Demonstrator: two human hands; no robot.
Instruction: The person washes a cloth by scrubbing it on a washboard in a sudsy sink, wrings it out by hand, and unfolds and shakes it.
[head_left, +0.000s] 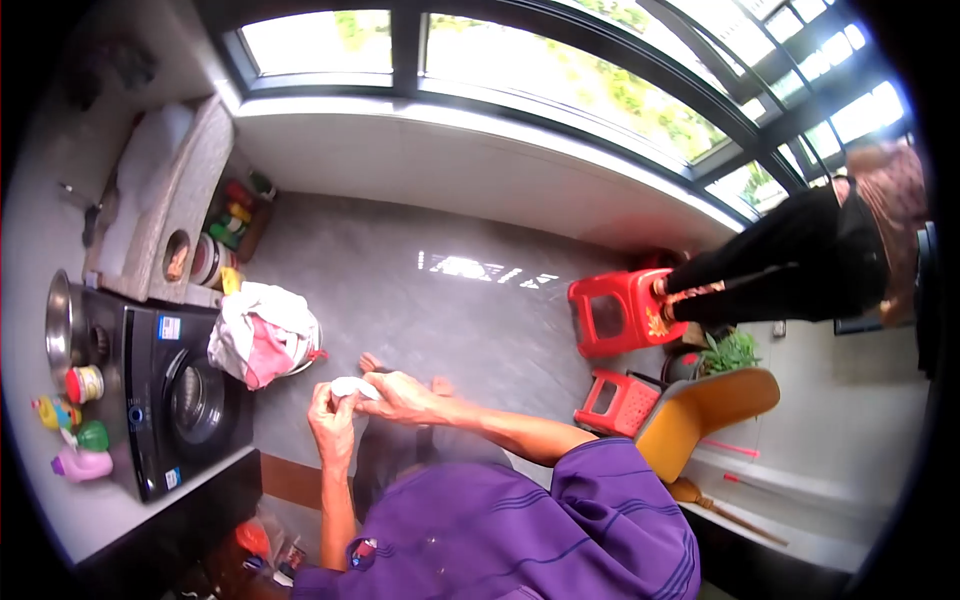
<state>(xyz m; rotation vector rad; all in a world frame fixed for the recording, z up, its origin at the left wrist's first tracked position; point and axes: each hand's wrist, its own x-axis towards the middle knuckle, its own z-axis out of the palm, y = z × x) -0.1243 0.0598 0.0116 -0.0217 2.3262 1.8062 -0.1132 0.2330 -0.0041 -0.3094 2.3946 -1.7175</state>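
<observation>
A small white item, perhaps a cloth, is held between my two hands in front of my body. My left hand (pixel 332 418) pinches its left side, and my right hand (pixel 402 396) grips its right side. What exactly the white item (pixel 354 387) is cannot be made out. Just beyond my left hand stands a basket heaped with white and pink laundry (pixel 262 335). Left of the laundry is a dark front-loading washing machine (pixel 185 400).
Another person (pixel 800 260) stands on a red stool (pixel 625 312) by the windows at the right. Near it are a red basket (pixel 622 402), a yellow chair (pixel 710 410) and a plant (pixel 730 352). Bottles (pixel 84 463) stand on the left counter.
</observation>
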